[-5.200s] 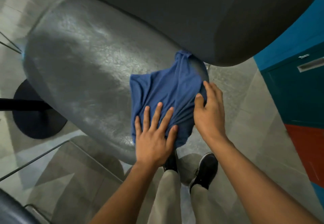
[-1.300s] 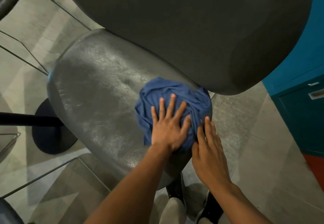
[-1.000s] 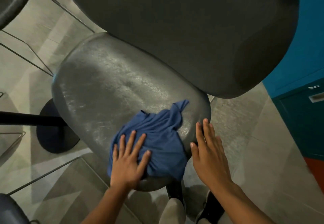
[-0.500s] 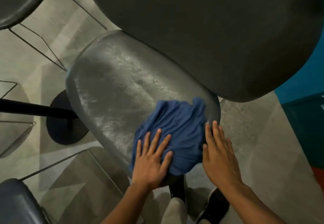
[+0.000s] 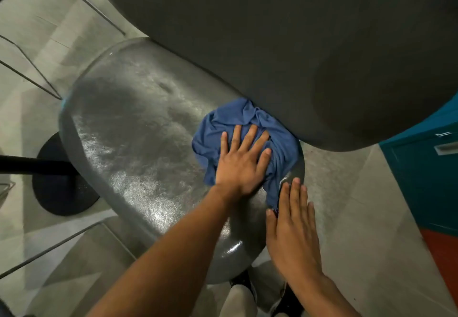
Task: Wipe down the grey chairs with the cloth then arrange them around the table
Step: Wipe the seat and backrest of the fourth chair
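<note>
Where the left hand (image 5: 241, 161) presses, the blue cloth (image 5: 250, 143) bunches.

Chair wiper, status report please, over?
Left hand flat on blue cloth. Right hand braces grey seat edge. Nothing blocking.

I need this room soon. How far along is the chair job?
Done: nothing clearly. In hand: the left hand presses the blue cloth flat on the grey chair seat near its backrest; the right hand steadies the seat's edge. Left: other chairs and arranging them; only a table base shows.
</note>
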